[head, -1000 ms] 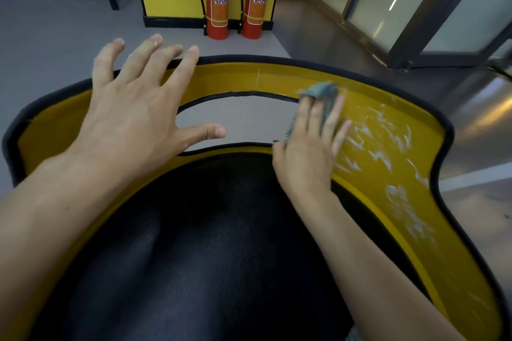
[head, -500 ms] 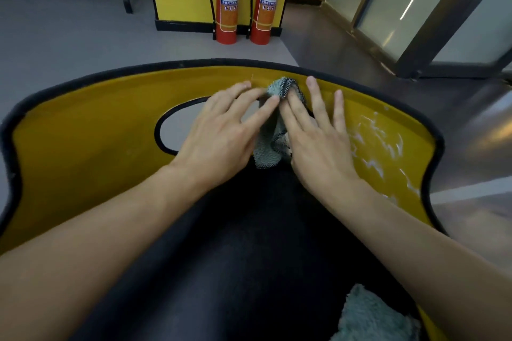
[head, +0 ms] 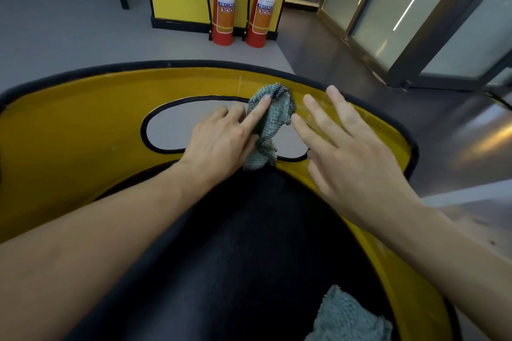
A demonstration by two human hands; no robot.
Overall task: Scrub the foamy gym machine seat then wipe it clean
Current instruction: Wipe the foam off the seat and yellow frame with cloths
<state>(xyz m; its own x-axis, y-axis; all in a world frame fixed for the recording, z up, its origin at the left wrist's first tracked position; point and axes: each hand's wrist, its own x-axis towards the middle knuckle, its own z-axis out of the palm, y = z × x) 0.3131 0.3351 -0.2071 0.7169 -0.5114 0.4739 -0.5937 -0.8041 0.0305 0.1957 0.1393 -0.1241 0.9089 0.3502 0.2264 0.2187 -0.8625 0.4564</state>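
Currently: cloth [head: 273, 116] at far edge of seat [head: 83, 124]

Left hand [head: 221, 144] holds the grey-green cloth across the seat's cutout [head: 177, 127], index finger straight on it. Right hand [head: 349, 158] is open, fingers spread, just beside the cloth. A fluffy towel [head: 349, 318] lies at the black pad's [head: 235, 243] near edge.

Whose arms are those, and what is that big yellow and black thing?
The camera sits on a person's head and looks down, so those are that person's own arms. The yellow and black thing is a gym machine seat, seen from above. The left hand has a finger on a grey cloth draped across the seat's hole; its thumb is hidden. The right hand is open beside it, holding nothing. A fluffy cloth lies on the black pad. Two red fire extinguishers stand behind on the floor.
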